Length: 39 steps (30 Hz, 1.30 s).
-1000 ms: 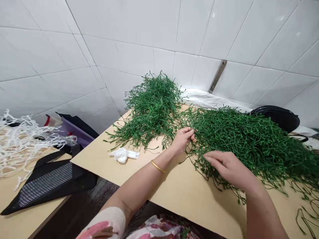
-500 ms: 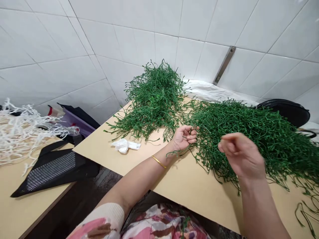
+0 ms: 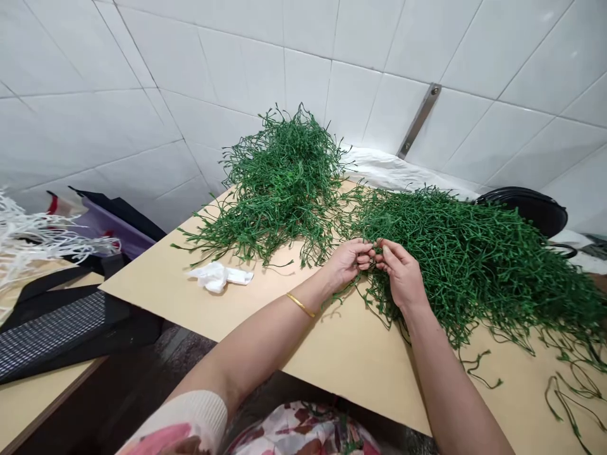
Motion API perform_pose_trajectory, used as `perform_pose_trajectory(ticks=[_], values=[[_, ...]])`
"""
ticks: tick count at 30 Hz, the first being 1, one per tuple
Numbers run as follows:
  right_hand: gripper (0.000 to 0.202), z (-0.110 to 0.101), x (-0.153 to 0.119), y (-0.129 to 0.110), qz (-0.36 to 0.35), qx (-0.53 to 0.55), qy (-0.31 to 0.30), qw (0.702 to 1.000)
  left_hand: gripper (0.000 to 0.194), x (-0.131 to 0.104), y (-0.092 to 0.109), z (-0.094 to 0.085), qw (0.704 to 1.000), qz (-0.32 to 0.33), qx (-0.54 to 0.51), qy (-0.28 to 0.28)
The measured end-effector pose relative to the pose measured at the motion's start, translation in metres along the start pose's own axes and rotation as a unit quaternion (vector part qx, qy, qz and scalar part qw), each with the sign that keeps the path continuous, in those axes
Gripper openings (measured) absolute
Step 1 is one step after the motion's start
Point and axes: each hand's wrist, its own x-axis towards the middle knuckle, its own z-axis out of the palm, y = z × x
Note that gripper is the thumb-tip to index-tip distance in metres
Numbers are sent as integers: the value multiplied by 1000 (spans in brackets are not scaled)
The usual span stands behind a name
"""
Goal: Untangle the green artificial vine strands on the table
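Fingertip to fingertip, my left hand (image 3: pixel 353 260) and my right hand (image 3: pixel 401 273) meet at the near left edge of a big heap of green knotted cords (image 3: pixel 455 253). Both are closed in a pinch. A thin green cord (image 3: pixel 348 292) hangs below my left fingers, which hold it. My right thumb and forefinger also pinch green cord right beside them; the exact spot is partly covered by the fingers. Behind my left hand rises a second pile of the same green cords (image 3: pixel 284 183).
A crumpled white tissue (image 3: pixel 215 277) lies on the tan table (image 3: pixel 190 309). White cords (image 3: pixel 42 227) and a black mesh bag (image 3: pixel 61 328) occupy another table at left. Behind the heap are a black round case (image 3: pixel 526 205), white plastic sheeting (image 3: pixel 384 165) and a tiled wall with a metal bracket (image 3: pixel 420 120).
My right hand has come down and left to meet my left hand at the cords. My left hand stays nearly in place. The view has shifted slightly.
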Motion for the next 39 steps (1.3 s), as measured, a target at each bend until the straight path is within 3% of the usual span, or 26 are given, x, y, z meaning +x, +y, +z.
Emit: perform_pose_trajectory(ticks=[4,9,13,17,21,26,34,39], values=[[21,-3,0,10,-38,22,31,999,16,0,-5,0,999,-5,35,-7],[21,-7,-1,11,-43,21,50,998,17,-1,-10,2,997,-22,67,-29],[20,-10,-2,10,-87,-69,34,993,17,1,-9,2,994,-30,84,-56],[20,-10,-2,9,-140,-193,55,970,14,2,-7,2,995,-2,93,-45],[18,-6,-4,8,-168,-196,34,966,13,1,-4,4,997,19,73,-21],[18,-1,-5,7,-166,-158,-5,973,20,3,-6,2,999,19,33,-31],[15,-2,-7,9,-210,-313,63,924,20,3,-12,3,999,21,-4,-43],[18,1,-7,11,-263,-300,13,917,12,-3,-5,5,998,-16,-13,-53]])
